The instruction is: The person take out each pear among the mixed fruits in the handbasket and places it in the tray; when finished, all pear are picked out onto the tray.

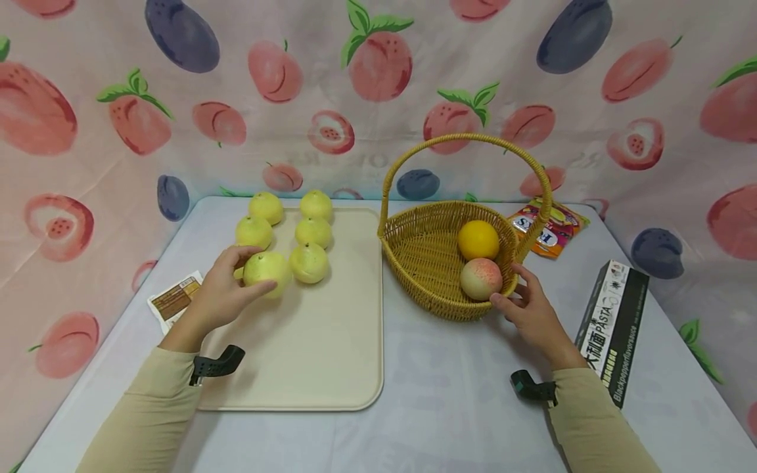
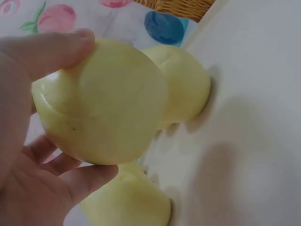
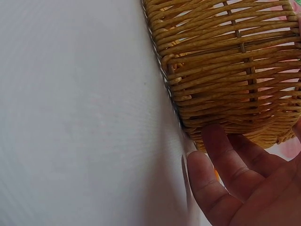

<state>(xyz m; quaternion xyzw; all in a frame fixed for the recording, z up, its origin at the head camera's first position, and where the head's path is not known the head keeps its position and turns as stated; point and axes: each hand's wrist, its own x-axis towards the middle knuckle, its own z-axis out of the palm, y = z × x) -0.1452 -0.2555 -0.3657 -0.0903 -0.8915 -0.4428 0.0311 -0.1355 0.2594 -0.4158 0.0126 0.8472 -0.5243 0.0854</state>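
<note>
My left hand holds a round yellow-green fruit between thumb and fingers, over the left part of a beige tray. In the left wrist view, the held fruit stands out in front of two others. Several more such fruits sit in two rows at the tray's back left, one mostly hidden by this hand. My right hand grips the near right side of a wicker basket, fingertips against its woven wall. Inside the basket lie an orange and a peach.
The basket's tall arched handle rises above it. Behind its right side lies a colourful snack bag. A black and white pasta box lies right of my right hand. A small brown and white packet lies beside the tray's left edge.
</note>
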